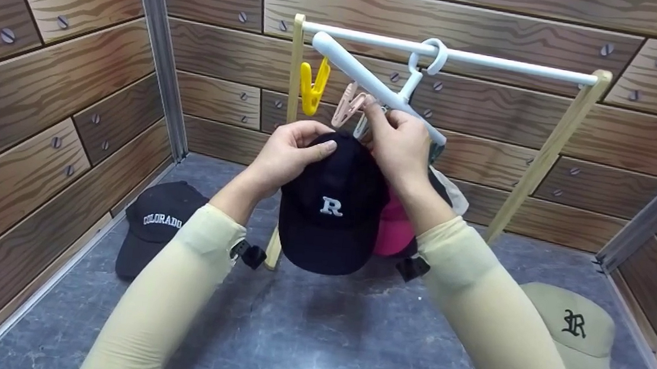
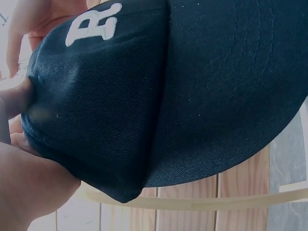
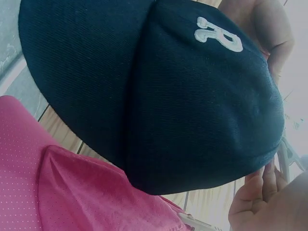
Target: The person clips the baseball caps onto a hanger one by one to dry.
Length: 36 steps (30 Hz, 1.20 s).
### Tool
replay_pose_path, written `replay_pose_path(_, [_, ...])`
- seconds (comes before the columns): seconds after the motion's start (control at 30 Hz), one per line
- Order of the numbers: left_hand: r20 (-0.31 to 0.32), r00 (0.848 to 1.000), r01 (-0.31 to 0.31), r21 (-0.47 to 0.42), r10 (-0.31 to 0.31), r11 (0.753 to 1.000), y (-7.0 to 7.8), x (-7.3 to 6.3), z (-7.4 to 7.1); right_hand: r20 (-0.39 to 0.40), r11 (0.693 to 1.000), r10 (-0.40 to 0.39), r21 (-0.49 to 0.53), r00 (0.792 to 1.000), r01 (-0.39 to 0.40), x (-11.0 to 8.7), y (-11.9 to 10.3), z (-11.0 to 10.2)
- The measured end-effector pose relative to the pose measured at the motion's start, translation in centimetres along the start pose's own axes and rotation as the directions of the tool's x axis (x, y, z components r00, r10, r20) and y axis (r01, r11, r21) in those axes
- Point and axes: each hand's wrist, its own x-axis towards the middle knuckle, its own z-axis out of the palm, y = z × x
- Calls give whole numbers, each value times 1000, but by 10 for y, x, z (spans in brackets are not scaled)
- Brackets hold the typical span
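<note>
A navy baseball cap (image 1: 335, 179) with a white letter R hangs upright below the hanger, brim down. My left hand (image 1: 290, 151) grips its crown near the top, thumb on the front. With thumb and fingertips at its handle, my right hand (image 1: 400, 146) pinches a pale pink clothespin (image 1: 347, 107) just above the crown; part of the grip is hidden. A whitish clothespin (image 1: 361, 127) shows under that hand. The light blue hanger (image 1: 367, 78) is tilted on the rack's rod, and a yellow clothespin (image 1: 313, 88) hangs near its raised end.
Behind the navy cap hangs a bright pink cap (image 3: 91, 187), with a pale cap (image 1: 452, 192) farther right. A dark COLORADO cap (image 1: 162, 217) lies left on the grey floor and an olive cap (image 1: 577, 331) right. The rack's wooden legs (image 1: 551, 156) flank the hanger.
</note>
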Motion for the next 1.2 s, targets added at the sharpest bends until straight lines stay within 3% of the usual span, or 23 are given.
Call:
replay_pose_path(0.53, [11,1000,-25,-97,26,995,-3,-1,0,-34,994,-99,41,994,101,-2,-8,3])
replay_pose_path(0.93, [-26,999,-33,-161,29,986,-2,2,6,-33,994,-101,25,994,102,-4,-11,2])
replay_pose_path(1.2, [-52,999,-9,-196,-1,981,1,2,11,-28,994,-104,33,994,105,-3,-10,0])
